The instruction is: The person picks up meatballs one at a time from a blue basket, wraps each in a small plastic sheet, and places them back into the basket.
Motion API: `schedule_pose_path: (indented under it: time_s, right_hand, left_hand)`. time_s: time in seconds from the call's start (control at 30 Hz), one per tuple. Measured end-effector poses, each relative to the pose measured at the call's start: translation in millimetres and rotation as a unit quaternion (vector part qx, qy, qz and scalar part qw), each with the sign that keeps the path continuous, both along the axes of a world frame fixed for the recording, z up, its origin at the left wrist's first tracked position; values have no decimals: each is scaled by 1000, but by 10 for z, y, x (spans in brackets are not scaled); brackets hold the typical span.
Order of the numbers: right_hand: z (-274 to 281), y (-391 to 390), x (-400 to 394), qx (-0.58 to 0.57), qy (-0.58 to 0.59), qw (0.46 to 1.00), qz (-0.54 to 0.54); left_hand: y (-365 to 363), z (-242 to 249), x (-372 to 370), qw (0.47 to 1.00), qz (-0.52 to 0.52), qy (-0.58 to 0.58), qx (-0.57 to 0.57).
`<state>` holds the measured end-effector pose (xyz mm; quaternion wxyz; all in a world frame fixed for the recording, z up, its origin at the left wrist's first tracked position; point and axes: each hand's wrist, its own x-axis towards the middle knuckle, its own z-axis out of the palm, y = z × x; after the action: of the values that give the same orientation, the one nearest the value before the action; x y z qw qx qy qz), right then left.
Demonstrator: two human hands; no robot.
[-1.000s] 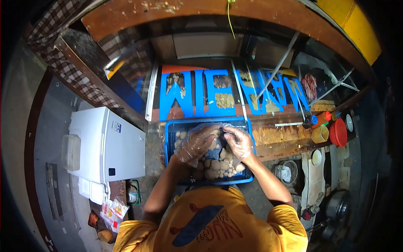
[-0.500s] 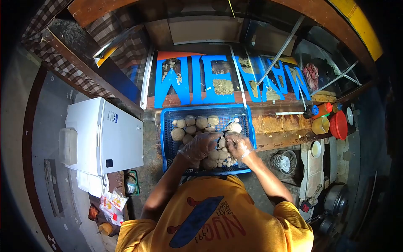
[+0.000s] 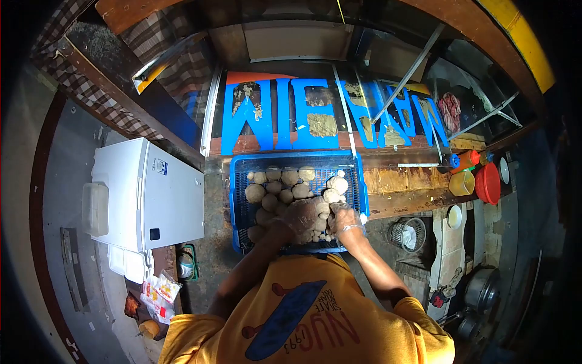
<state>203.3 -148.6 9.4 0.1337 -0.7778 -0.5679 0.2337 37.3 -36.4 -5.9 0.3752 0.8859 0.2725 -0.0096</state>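
Note:
A blue plastic basket [image 3: 236, 182] in front of me holds several round, pale balls [image 3: 290, 177] of different sizes. Larger ones lie at the left and middle, and a few whitish ones [image 3: 332, 195] sit at the right. Both hands wear clear plastic gloves. Low over the middle of the basket, my left hand [image 3: 300, 217] is among the balls, its fingers blurred and partly hidden. Close to its right, my right hand [image 3: 345, 219] is curled near the basket's right side, beside small balls [image 3: 320, 233]. What either hand grips cannot be made out.
A white freezer [image 3: 173, 200] stands left. Behind the basket is a glass panel with blue lettering [image 3: 309, 115]. To the right are a wooden bench [image 3: 400, 182], a red bowl [image 3: 487, 183], a yellow container [image 3: 462, 183], a wicker bin [image 3: 407, 235] and metal pots [image 3: 482, 288].
Both hands have moved down toward the near side of the basket, uncovering more balls in the middle and at the right. My right hand has curled more.

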Motion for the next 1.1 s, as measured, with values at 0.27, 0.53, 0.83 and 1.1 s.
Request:
schedule_pose_path:
  time_s: [0.27,0.53,0.83,1.1]
  right_hand:
    - [-305,-58,-45,111,-82,990,1]
    - [-749,91,102,16,-60,997,-42]
    - [-516,43,62,186,71,979,-29]
    - [-424,103,12,205,25,978,-24]
  left_hand:
    - [56,-363,1,995,53,-20,-80]
    - [117,-1159,-11,992,65,-77,-69]
    - [147,-656,-108,984,79,-135,-83]
    - [145,22,-162,932,77,-259,-242]
